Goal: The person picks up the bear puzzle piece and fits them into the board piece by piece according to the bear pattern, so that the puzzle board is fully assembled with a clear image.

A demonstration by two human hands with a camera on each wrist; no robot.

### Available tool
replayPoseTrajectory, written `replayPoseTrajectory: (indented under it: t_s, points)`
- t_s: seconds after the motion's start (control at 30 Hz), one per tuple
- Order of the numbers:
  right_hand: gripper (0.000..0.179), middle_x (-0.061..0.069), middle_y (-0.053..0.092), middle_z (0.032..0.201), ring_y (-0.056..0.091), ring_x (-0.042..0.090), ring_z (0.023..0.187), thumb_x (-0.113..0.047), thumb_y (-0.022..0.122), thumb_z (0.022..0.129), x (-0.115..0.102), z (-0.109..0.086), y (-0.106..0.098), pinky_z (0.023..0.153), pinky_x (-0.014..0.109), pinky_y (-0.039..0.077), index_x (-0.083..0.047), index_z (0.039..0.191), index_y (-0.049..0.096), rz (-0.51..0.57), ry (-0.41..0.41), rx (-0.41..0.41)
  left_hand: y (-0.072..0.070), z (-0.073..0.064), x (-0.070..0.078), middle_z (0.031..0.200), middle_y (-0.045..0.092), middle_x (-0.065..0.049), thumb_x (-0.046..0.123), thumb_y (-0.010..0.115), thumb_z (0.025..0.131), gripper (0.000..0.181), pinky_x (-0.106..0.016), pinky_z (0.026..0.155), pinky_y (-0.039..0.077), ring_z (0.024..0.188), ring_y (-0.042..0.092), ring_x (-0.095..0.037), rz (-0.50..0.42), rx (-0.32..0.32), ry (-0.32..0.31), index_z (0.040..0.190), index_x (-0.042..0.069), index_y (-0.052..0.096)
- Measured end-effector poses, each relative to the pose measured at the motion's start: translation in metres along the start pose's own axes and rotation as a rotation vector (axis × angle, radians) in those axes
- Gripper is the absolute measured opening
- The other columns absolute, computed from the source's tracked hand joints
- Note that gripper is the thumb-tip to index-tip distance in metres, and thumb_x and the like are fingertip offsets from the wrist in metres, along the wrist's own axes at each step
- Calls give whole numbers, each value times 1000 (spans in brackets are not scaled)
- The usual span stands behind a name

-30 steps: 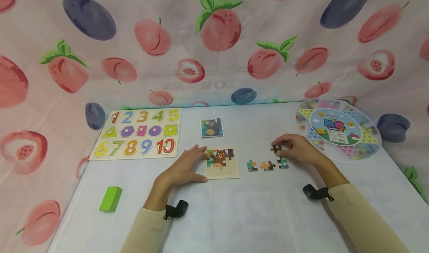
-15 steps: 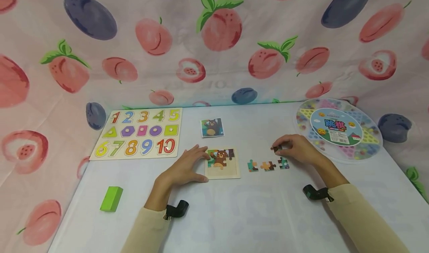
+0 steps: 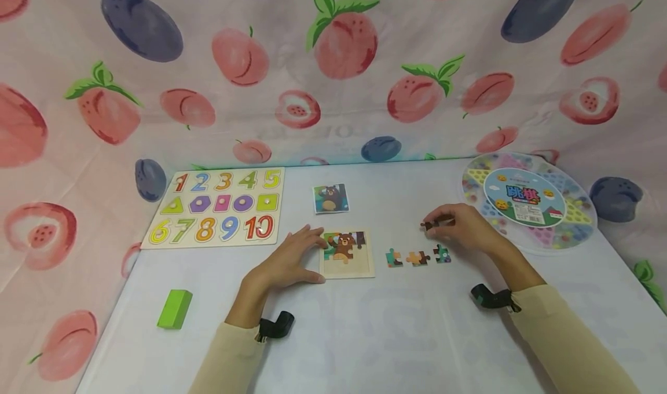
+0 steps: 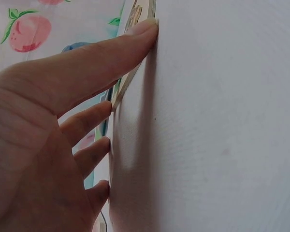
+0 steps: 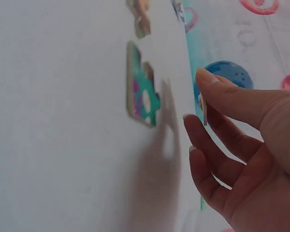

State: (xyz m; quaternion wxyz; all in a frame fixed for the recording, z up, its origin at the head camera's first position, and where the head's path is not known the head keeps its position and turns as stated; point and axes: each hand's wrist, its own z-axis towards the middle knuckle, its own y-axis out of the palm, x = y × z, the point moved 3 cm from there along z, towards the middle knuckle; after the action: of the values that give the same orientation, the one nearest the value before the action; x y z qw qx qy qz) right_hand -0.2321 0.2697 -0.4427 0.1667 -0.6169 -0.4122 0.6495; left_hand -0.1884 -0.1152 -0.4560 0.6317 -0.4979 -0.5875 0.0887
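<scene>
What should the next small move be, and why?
Probably bring the puzzle piece over the wooden tray: the right hand already pinches it, the left hand touches the tray's edge, and part of the tray shows bare wood.

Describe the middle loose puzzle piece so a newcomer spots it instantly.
On the white table, find the square wooden tray holding a partly built bear puzzle. In the head view, a row of three lies right of it. The middle piece is tan and brown, unlike the teal-marked left piece and right piece.
</scene>
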Motion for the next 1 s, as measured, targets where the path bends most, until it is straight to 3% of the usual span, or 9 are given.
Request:
replayPoseTrajectory:
  t_s: [0.1,0.2,0.4,0.57,1.0]
  points:
    - [24,15,75,119,73,27,103,-11,75,92,-7,1,-1,82,12,55,-9,116,74,33,-21,-5,0,0,0,167,36,-5,27,88,79,59,-58,133,6,162,14,-31,4,1,4,131,16,63]
    - [28,17,74,122,74,28,101,-9,74,92,-14,2,2,80,9,54,-7,120,73,67,-43,-17,-1,0,-1,167,36,-6,27,88,79,59,-58,133,7,162,14,-32,6,2,7,131,16,63]
    - [28,14,75,119,71,18,93,-10,75,91,-21,5,20,74,16,57,-8,119,74,87,-73,-40,0,0,-1,167,36,-5,27,89,78,60,-59,133,7,162,14,-31,3,3,2,131,16,63]
    - [22,7,78,113,71,13,96,-11,78,89,-29,8,33,77,17,58,-13,110,78,86,-116,-20,0,0,-2,167,36,-5,28,89,78,60,-58,133,6,163,13,-30,7,2,-2,131,17,62]
    - [26,7,78,111,72,17,97,-14,79,88,-60,18,59,78,21,60,-10,114,76,171,-125,-111,0,1,-2,167,36,-5,28,89,78,59,-59,133,6,163,13,-29,-2,-1,-7,130,18,62]
